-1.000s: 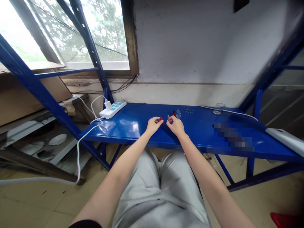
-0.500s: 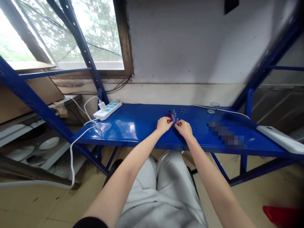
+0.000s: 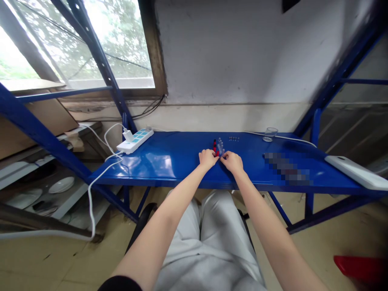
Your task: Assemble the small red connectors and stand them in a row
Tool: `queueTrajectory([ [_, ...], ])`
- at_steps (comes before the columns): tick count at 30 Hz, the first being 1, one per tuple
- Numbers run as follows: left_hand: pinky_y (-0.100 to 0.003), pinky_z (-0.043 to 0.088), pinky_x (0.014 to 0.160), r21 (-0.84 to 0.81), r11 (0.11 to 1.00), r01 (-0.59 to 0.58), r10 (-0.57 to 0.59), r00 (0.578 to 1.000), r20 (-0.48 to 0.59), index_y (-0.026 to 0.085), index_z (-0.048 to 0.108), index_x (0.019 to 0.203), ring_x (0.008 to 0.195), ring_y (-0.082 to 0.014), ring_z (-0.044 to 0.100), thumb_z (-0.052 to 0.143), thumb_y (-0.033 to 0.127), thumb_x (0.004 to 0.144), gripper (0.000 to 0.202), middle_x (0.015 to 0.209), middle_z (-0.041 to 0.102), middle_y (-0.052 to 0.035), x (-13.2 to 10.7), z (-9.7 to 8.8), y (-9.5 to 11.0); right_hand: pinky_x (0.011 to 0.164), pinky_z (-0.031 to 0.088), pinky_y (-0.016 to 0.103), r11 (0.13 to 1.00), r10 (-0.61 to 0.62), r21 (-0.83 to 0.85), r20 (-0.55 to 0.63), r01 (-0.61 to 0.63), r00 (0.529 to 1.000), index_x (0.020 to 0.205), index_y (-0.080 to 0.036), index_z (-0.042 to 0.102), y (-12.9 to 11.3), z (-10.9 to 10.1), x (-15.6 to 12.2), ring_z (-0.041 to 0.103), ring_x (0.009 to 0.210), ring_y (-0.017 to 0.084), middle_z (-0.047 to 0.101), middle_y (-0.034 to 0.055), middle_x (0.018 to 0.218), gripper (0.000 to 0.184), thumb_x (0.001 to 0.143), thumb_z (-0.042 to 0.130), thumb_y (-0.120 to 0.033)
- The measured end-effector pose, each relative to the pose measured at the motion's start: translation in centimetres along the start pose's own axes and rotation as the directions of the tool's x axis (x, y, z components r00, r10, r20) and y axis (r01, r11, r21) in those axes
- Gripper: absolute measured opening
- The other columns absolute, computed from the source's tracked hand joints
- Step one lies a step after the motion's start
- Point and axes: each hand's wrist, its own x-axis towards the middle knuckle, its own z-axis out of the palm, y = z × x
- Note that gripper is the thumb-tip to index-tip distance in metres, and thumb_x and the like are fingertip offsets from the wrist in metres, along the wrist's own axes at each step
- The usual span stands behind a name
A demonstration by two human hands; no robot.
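Observation:
My left hand [image 3: 207, 159] rests low over the blue table, its thumb and fingers pinched together beside a row of small red-and-black pieces [image 3: 215, 144]. Whatever lies between those fingertips is too small to make out. Close by on the right, my right hand [image 3: 233, 162] is also closed in a pinch, its fingertips at the near end of a row of small clear plastic pieces [image 3: 220, 143]. I cannot tell what it grips. The fingertips of both hands nearly meet. Behind them, several tiny metallic pieces [image 3: 234, 139] lie in a line.
A white power strip [image 3: 135, 141] with a plugged-in charger lies at the table's left. Toward the right are a clear glass [image 3: 270, 134], a blurred-out dark object [image 3: 286, 167] and a white flat device [image 3: 356, 173]. A cable [image 3: 295, 139] runs along the back edge.
The red piece at my left fingertips, tilted sideways before, now looks more upright. My hands have come slightly closer together. The whole view has shifted a little.

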Motion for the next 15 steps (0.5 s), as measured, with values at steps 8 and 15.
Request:
queueTrajectory([
  [8,-0.033,0.041,0.074,-0.065,0.995,-0.077,0.081,0.995,0.054,0.018,0.062,0.079,0.082,-0.0229,0.055,0.068,0.035,0.064,0.024,0.076,0.063,-0.0056,0.2,-1.4,-1.2,0.066,0.037,0.027,1.000,-0.005,-0.005,-0.013,0.005,1.000,0.082,-0.020,0.064,0.2,0.1,-0.2,0.060,0.080,0.019,0.067,0.0050,0.080,0.021,0.076,0.053,-0.037],
  [15,-0.034,0.036,0.085,0.206,0.859,-0.469,0.466,0.882,0.065,0.018,0.042,0.128,0.102,-0.0220,0.049,0.038,0.026,0.087,0.042,0.116,0.055,-0.0108,-2.1,-3.6,-0.5,0.067,0.037,0.029,1.000,0.005,-0.029,-0.034,-0.006,0.999,0.085,-0.020,0.064,0.2,0.3,-0.4,0.061,0.081,0.020,0.067,0.0060,0.079,0.024,0.078,0.052,-0.040],
])
